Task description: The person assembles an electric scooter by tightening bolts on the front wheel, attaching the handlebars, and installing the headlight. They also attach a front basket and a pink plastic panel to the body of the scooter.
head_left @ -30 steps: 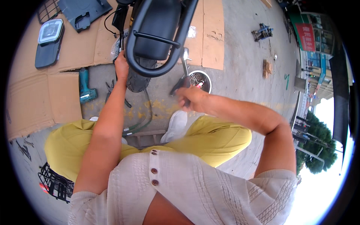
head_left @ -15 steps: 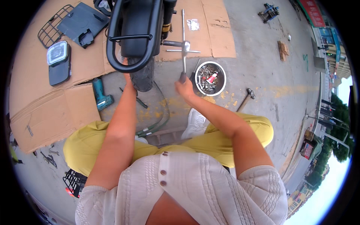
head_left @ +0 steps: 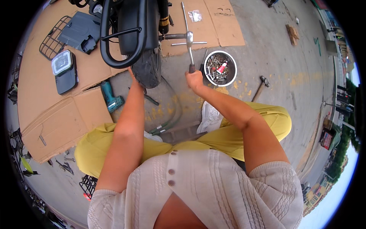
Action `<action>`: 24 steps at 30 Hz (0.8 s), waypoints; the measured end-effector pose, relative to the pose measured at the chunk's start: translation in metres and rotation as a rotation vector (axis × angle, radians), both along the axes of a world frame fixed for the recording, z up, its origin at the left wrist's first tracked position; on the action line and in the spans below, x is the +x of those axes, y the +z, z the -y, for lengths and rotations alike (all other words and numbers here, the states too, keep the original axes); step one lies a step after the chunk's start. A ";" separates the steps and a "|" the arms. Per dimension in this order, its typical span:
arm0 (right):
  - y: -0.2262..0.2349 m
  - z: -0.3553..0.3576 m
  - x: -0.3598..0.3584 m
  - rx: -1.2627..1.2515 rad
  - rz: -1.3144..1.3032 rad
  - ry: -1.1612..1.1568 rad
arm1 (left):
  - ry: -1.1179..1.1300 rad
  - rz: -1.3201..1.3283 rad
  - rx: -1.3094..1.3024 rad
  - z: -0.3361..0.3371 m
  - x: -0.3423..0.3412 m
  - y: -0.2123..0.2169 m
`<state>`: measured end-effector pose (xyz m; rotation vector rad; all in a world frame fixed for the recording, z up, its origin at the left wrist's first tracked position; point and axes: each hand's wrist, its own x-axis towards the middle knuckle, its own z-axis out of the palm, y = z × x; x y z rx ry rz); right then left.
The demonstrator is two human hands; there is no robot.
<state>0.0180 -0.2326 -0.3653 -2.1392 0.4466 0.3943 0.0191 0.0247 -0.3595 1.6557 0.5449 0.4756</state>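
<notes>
My right hand (head_left: 195, 80) is closed round the dark grip of a ratchet wrench (head_left: 190, 52). The wrench's head meets a dark socket or extension (head_left: 174, 36) that sticks out from beside the wheel. My left hand (head_left: 132, 73) reaches to the left side of the black tire (head_left: 146, 70); its fingers are hidden behind the wheel. Above the tire are a black fender (head_left: 133, 28) and a black tubular guard (head_left: 103, 45). A long T-shaped metal wrench (head_left: 185, 19) lies on the cardboard beyond the ratchet.
Right of the ratchet stands a metal bowl (head_left: 235, 72) of bolts with a red-and-white tube. A hammer (head_left: 264, 81) lies farther right. At left, cardboard (head_left: 57, 118) carries a headlight (head_left: 63, 63) and grey panel (head_left: 80, 30); a teal power drill (head_left: 110, 98) lies beside it.
The whole view has shifted, and more of the tire's tread shows. My right hand keeps its hold on the ratchet wrench; my left stays by the wheel.
</notes>
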 end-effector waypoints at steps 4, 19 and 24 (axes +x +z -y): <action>0.020 -0.002 0.001 0.030 -0.100 -0.035 | -0.007 -0.009 -0.005 -0.001 0.000 -0.003; 0.134 -0.005 -0.004 0.235 -0.500 -0.010 | 0.016 -0.056 0.008 -0.004 0.004 -0.004; 0.174 -0.011 0.002 0.252 -0.595 -0.010 | 0.045 -0.084 0.037 -0.007 0.006 -0.003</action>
